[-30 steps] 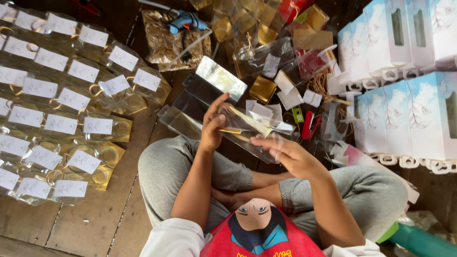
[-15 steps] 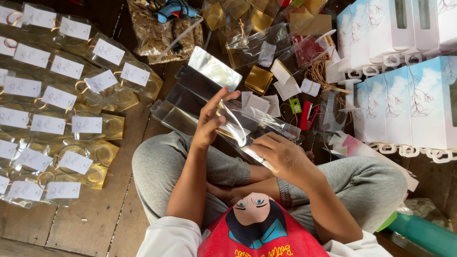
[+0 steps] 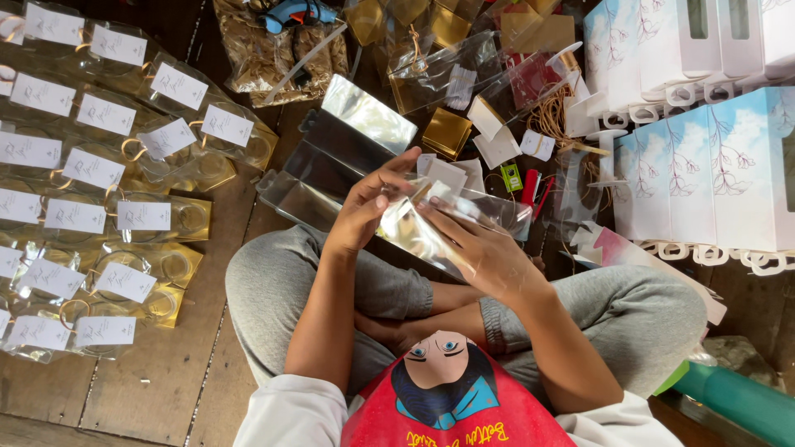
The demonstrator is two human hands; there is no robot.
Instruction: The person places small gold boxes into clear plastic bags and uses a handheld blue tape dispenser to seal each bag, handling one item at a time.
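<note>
— What's changed since a second ago?

— The hands have drawn closer together over the lap, and the clear bag point(image 3: 422, 232) now sits between them instead of stretched out towards the right.

— How do the fingers stand?

— Left hand point(image 3: 368, 207) pinches the bag's far edge, fingertips curled on it. Right hand point(image 3: 476, 248) is wrapped under the bag, fingers clasping it from the near right.

— And around them?

— Just beyond the hands lies a stack of clear bags point(image 3: 331, 157). Rows of tagged packets point(image 3: 108, 190) cover the floor at left — white boxes point(image 3: 712, 157) stand at right, and a blue glue gun point(image 3: 290, 12) lies far off.
</note>
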